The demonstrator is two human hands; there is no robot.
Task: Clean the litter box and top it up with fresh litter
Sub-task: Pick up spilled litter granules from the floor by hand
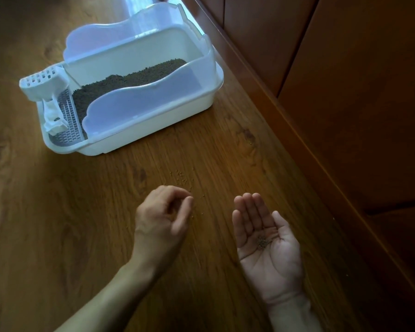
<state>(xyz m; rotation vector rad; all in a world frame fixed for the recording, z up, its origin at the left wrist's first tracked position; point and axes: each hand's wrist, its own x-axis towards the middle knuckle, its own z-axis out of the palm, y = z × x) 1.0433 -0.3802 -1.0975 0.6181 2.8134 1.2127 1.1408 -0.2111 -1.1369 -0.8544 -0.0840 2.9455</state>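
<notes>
The white litter box with translucent high walls stands on the wooden floor at the upper left, and dark litter lies inside it. A white slotted scoop sits at its left end over a grid step. Loose litter grains are scattered on the floor in front of the box. Just below them my left hand pinches thumb and fingertips together on grains too small to make out. My right hand lies palm up with straight fingers, and a small heap of grains rests in the palm.
A dark wooden cabinet with a raised base runs diagonally along the right side. A crumpled white tissue lies on the box's grid step. A few stray grains lie on the cabinet base.
</notes>
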